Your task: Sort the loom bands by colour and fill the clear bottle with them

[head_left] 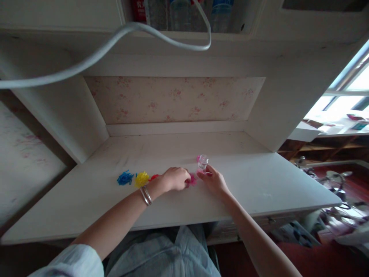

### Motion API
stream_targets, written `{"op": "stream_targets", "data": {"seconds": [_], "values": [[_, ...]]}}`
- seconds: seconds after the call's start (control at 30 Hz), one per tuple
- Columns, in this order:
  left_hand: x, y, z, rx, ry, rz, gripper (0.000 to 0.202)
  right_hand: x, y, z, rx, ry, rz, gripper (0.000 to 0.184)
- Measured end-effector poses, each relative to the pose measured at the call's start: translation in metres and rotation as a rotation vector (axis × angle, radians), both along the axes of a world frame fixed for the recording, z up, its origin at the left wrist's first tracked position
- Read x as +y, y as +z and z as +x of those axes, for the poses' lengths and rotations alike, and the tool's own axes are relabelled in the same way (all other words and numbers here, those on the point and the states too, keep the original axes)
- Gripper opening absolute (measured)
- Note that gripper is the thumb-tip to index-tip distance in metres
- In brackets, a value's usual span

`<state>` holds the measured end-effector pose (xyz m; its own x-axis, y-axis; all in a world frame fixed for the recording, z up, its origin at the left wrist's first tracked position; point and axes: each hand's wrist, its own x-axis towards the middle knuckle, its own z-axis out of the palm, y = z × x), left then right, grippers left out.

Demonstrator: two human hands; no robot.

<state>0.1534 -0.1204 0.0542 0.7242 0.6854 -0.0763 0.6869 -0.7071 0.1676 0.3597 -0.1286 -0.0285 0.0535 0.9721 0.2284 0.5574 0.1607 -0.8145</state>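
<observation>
My left hand (176, 178), with silvery bangles on its wrist, is closed with bent fingertips at a small pile of pink strands (191, 179). My right hand (213, 179) has its thumb and fingers around a small clear container (203, 163), just right of the pink pile. Behind the container a bit of a bright pink thing (198, 158) shows; its kind is unclear. Left of my left hand lie a blue pile of thin strands (125, 177), a yellow pile (142, 179) and a red pile (154, 177), the last partly hidden by my wrist.
All this rests on a white desk top (259, 181) inside a white cabinet recess with a floral back panel (175, 100). A white cable (115, 36) hangs across the upper view, before a shelf with bottles (180, 15). Clutter (343, 207) lies beyond the desk's right edge.
</observation>
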Motion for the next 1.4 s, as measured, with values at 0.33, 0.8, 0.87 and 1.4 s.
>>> {"op": "stream_targets", "data": {"seconds": [0.33, 0.8, 0.87, 1.4], "values": [[-0.001, -0.012, 0.014, 0.078, 0.065, 0.067, 0.022, -0.002, -0.001, 0.001, -0.034, -0.007, 0.009, 0.042], [0.018, 0.017, 0.002, -0.386, 0.151, -0.041, 0.023, -0.007, 0.009, 0.0, -0.059, 0.006, 0.002, 0.036], [0.02, 0.034, -0.001, -0.48, 0.174, -0.053, 0.024, -0.007, 0.01, 0.0, -0.051, 0.01, 0.007, 0.037], [0.024, 0.082, 0.032, -0.384, 0.153, 0.028, 0.026, -0.007, 0.01, -0.001, -0.053, 0.012, 0.023, 0.033]]}}
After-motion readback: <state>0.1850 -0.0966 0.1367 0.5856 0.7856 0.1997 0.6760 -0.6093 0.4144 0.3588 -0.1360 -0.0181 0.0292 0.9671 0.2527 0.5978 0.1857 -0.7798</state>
